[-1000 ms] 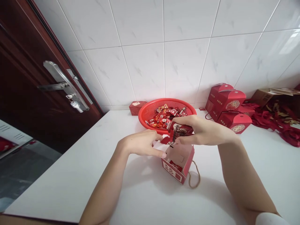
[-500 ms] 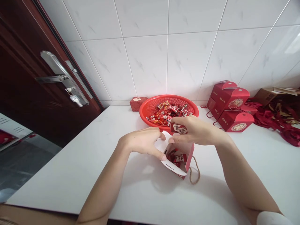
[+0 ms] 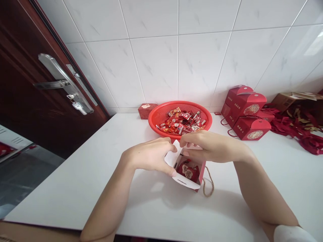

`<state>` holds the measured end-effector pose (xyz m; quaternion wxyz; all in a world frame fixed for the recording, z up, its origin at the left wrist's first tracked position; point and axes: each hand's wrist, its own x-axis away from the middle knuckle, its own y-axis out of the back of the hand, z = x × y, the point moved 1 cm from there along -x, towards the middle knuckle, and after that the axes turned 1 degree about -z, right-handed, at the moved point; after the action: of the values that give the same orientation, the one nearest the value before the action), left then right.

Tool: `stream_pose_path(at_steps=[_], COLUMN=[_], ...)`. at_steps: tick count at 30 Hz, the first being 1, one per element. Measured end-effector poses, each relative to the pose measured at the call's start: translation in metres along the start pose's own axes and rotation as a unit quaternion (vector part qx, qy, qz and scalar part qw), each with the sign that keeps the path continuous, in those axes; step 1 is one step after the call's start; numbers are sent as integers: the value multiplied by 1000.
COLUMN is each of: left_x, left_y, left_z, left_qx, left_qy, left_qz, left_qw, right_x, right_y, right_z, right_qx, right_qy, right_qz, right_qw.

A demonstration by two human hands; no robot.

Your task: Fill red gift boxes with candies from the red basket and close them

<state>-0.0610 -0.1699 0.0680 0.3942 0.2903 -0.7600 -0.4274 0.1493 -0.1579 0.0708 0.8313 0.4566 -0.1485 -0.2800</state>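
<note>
A small red box (image 3: 202, 172) with raised white inner flaps and a twine handle (image 3: 211, 185) sits on the white table. Inside it lies a red packet (image 3: 187, 171) with a pale printed emblem. My left hand (image 3: 153, 156) grips the box's left flaps between thumb and fingers. Over the box's far edge, my right hand (image 3: 204, 144) has its thumb and fingers around or beside the far flap; its exact contact is partly hidden. Just behind both hands stands a red plastic basket (image 3: 157, 117) of wrapped sweets (image 3: 181, 122).
Behind the basket's left side is a small red box (image 3: 146, 111). Stacked red gift boxes (image 3: 244, 104) stand at the right, beside red ribbons (image 3: 285, 129) and a cardboard box (image 3: 285, 101). A dark door (image 3: 22, 90) with a handle and keys is at the left.
The red packet that was in my right hand now lies inside the box, over the sweets. My right hand has let it go and moved to the box's far flap. The view has shifted slightly.
</note>
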Motion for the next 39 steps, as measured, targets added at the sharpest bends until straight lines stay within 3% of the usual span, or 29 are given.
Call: stream_pose_path(at_steps=[3, 8, 13, 19, 23, 26, 29, 31, 33, 39], left_x=[0, 3, 7, -2, -13, -18, -21, -23, -24, -27], left_y=[-1, 0, 1, -6, -13, -16, -19, -21, -21, -21], left_z=[1, 0, -3, -18, -23, -21, -18, -17, -18, -19], left_qx=[9, 12, 14, 45, 38, 32, 20, 12, 12, 17], left_qy=[-4, -14, -55, -148, -158, -134, -62, -22, -13, -51], left_qz=[-1, -6, -12, 29, 71, 36, -47, -94, -101, -8], left_qw=[1000, 1000, 998, 988, 984, 990, 997, 995, 995, 999], right_x=[9, 26, 33, 38, 45, 49, 50, 50, 51, 58], right_y=[8, 19, -1, -47, -74, -86, -91, -93, -92, -82], right_z=[1, 2, -12, -27, -37, -52, -67, -73, -77, -75], right_qx=[16, -2, 24, 42, 1, -62, -112, -124, -132, -250], right_qy=[-2, 16, -59, -120, -129, -123, -138, -154, -165, -174], right_qz=[-33, -19, -8, -132, -221, -321, -377, -368, -342, -212], right_qw=[999, 1000, 998, 983, 967, 937, 909, 908, 916, 929])
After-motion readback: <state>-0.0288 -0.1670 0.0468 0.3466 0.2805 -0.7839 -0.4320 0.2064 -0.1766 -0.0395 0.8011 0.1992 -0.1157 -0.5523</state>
